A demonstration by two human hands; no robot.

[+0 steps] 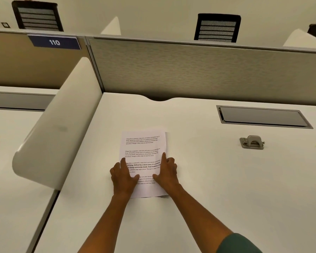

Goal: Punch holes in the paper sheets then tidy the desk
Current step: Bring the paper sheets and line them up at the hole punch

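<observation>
Both hands, left (123, 177) and right (167, 173), lay flat, fingers extended, on the paper (143, 143), gripping nothing. The punch (252, 142) sat well apart to the right, so punching and tidying likely remained.

Blue sign (54, 42), upper left, on partition: "110". Paper sheet (143, 143), centre: printed paragraphs beginning "Village life is a peaceful, close-knit…".
</observation>
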